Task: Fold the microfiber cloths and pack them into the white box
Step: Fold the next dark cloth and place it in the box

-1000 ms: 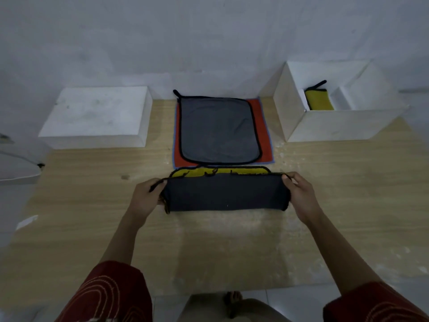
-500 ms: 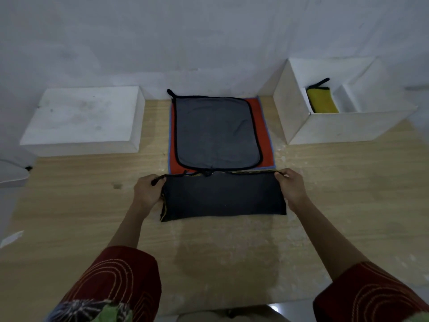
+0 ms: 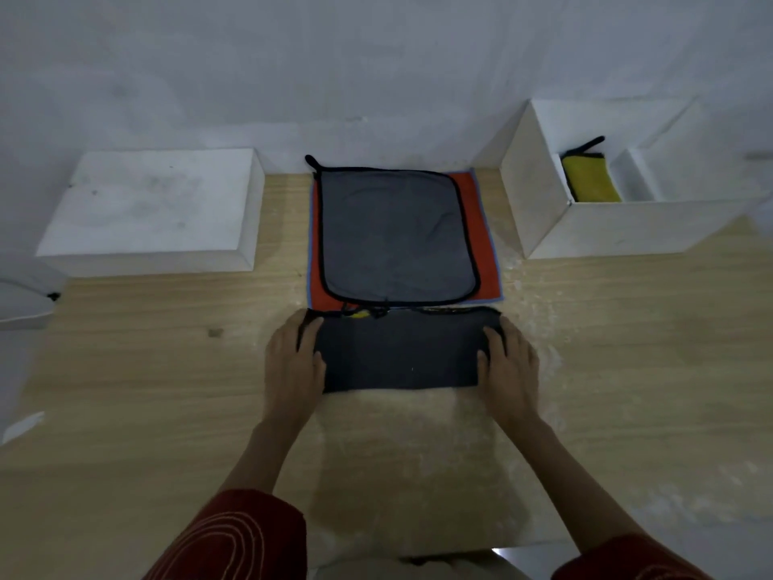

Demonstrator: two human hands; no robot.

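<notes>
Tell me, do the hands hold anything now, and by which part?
Nothing is clearly gripped: the left hand and the right hand lie flat on the two short ends of the folded dark cloth, pressing it down.

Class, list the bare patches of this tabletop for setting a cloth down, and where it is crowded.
Free: wood between the white block and the left hand; wood before the open white box, beyond the right hand; the near strip below the folded dark cloth. Crowded: the middle, where that cloth meets the flat cloth stack.
</notes>
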